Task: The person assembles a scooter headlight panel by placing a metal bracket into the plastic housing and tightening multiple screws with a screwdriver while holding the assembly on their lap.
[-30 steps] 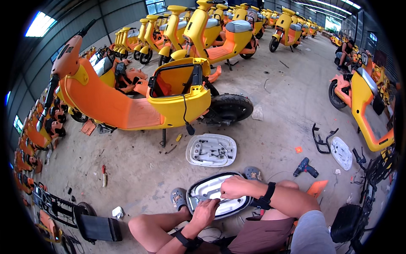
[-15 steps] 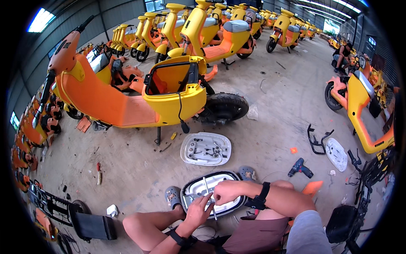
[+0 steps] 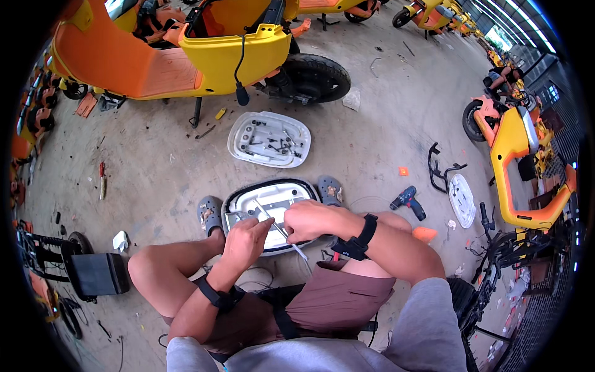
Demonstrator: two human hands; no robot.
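An upturned scooter seat base, white inside with a dark padded rim, lies on the floor between my feet. A slim silver metal rod slants across it from far left to near right. My left hand is at the rod's left side, its fingers closed together against it. My right hand is curled into a fist at the rod's other side, thumb side touching it. The palm and inner fingers of the right hand are hidden. Both wrists wear black straps.
Beyond the seat base, a white tray holds bolts and small parts. A cordless drill, black bracket and white oval panel lie right. A yellow-orange scooter stands ahead. A red-handled tool lies left; another person crouches far right.
My view has tipped down and shifted right, so the scene sits higher and further left. The rod has turned from nearly upright to a clear slant. Both hands stay at it.
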